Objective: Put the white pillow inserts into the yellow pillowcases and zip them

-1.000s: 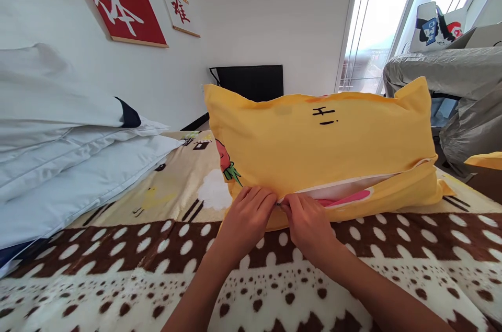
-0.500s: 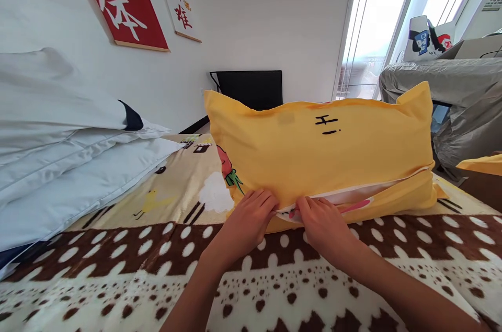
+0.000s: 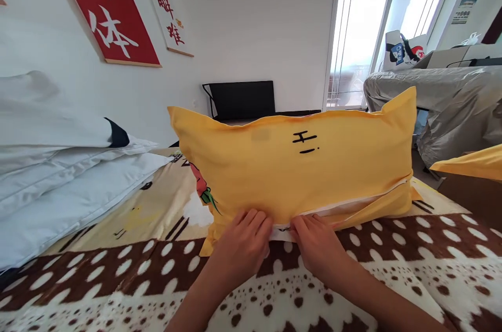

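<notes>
A plump yellow pillow in a pillowcase (image 3: 251, 164), printed with "Hi" and a carrot, stands on its long side on the patterned blanket (image 3: 282, 290). Along its lower front the case gapes in a long slit, with a pale edge and white inside (image 3: 353, 205) showing toward the right. My left hand (image 3: 251, 235) is closed on the lower edge of the case, left of the middle. Just to the right, my right hand (image 3: 314, 235) pinches the same opening edge. A bit of white cloth shows between the two hands. The fingertips are partly hidden in the fabric.
White pillows (image 3: 70, 175) are stacked at the left. Another yellow cloth corner (image 3: 474, 162) juts in from the right. Behind stand a black folded panel (image 3: 243, 100) and a silver-covered piece of furniture (image 3: 451, 96) with a printed bag (image 3: 403, 52) on top.
The pillow and both hands now appear lower and further left; the view has shifted too. The pillow's left end is pulled out wider, and the slit near the hands looks narrower.
</notes>
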Tool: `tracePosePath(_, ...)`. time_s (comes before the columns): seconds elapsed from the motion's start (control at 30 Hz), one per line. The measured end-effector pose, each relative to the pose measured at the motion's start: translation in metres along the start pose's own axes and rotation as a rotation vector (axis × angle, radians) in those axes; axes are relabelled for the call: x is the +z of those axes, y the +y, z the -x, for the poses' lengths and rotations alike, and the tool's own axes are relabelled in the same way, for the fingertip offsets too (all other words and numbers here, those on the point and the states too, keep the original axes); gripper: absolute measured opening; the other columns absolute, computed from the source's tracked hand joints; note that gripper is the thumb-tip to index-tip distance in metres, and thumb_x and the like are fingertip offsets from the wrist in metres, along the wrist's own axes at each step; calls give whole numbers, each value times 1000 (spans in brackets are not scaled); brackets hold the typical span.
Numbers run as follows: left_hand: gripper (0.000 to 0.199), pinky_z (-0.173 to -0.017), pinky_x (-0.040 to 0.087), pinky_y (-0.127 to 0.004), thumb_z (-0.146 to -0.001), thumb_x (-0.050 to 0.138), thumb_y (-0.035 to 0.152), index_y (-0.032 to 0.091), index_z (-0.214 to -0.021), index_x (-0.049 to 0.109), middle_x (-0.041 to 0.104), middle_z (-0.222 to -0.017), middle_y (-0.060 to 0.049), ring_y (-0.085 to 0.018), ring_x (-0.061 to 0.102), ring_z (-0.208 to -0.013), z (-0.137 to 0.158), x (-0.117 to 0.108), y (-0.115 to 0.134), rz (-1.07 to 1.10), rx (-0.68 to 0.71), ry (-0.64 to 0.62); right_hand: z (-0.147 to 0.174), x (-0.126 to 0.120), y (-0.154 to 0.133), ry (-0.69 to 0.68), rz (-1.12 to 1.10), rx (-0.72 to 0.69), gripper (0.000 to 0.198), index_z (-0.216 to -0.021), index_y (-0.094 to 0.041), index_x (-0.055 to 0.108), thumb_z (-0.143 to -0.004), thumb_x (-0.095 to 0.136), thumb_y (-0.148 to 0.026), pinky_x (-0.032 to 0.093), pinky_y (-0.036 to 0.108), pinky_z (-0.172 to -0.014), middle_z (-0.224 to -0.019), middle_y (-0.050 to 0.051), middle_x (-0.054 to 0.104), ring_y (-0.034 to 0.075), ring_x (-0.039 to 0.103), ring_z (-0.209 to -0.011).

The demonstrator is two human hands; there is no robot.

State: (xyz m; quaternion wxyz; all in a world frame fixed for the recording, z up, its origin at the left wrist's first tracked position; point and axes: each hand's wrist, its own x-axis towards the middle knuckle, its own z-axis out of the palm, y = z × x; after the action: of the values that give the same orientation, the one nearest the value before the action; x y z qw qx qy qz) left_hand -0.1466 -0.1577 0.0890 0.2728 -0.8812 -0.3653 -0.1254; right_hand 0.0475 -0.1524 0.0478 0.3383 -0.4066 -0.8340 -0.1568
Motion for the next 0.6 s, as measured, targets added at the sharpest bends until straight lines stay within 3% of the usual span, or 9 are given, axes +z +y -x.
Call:
tracePosePath(0.1, 14, -71, 39, -37, -81, 47, 8, 14, -91, 54, 57, -86, -6, -23, 52, -78, -20, -6, 11, -75, 57, 39, 0, -6, 0, 41, -16, 3, 18, -75, -18, 46, -87, 40, -5, 27, 28, -61, -68, 1, 54, 17, 46, -62)
tracePosePath(0.3, 14, -60, 37, -35, -78, 49, 4, 17, -74, 53, 58, -72, -6, -24, 55, -69, -59, -39, 21, -191, 57, -153, -1, -9, -2, 114, 17, 25, 20, -76, -18, 47, -85, 37, -3, 28, 29, -61, -68, 2, 53, 17, 44, -62)
tracePosePath(0.4, 16, -64, 40, -36, -78, 50, 2, 16, -73, 54, 61, -73, -6, -24, 57, -70, -61, -38, 22, -58, 19, -195, -1, -8, -2, 109, 67, 8, 22, -75, -18, 47, -84, 37, -1, 27, 30, -61, -68, 2, 51, 18, 42, -62)
tracePosePath(0.6, 19, -64, 37, -32, -81, 48, 3, 17, -71, 53, 59, -76, -3, -19, 52, -70, -50, -21, 13, 258, -36, -126, -4, -9, 3, 90, 149, 29, 17, -74, -18, 48, -79, 43, -2, 28, 32, -66, -71, 4, 49, 20, 40, -68)
